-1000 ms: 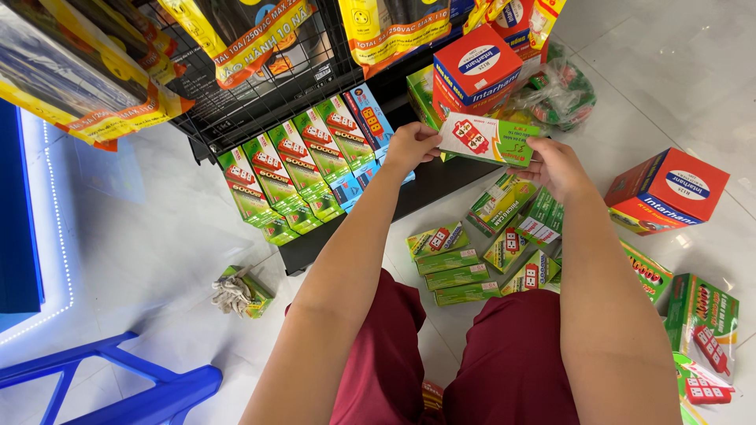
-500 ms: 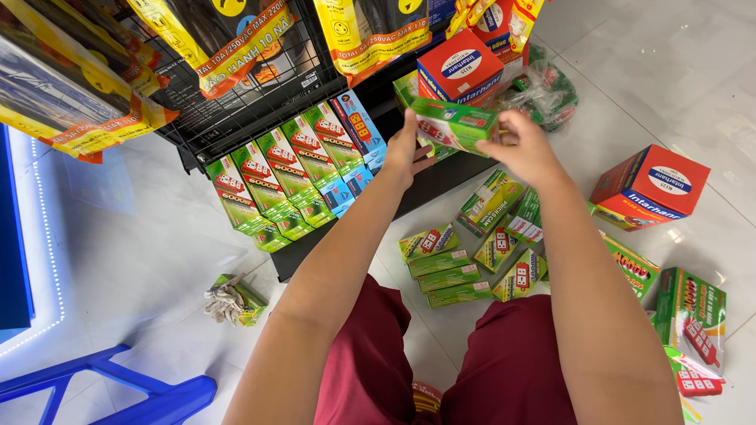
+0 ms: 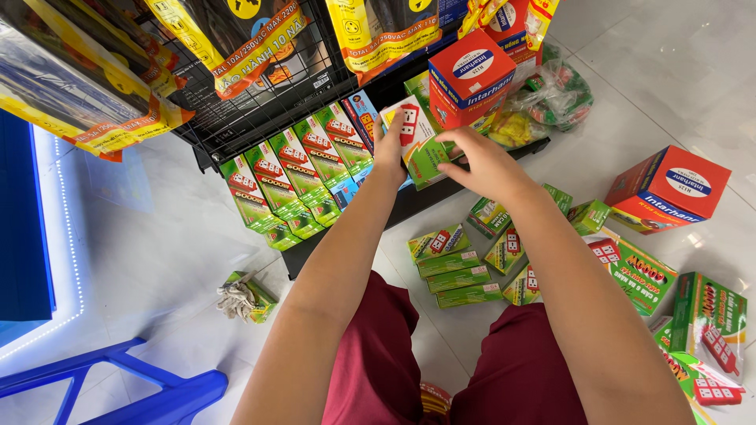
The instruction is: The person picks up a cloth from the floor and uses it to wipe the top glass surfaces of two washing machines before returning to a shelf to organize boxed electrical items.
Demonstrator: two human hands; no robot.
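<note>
Shelf-edge green box [image 3: 417, 142] between both hands' fingers [image 3: 465, 145]

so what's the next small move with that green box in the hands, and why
Probably slide the green cardboard box, held by the left hand and right hand, down beside the row of upright green boxes on the black shelf base. It hangs tilted at the row's right end, where it would seem to fit.
</note>
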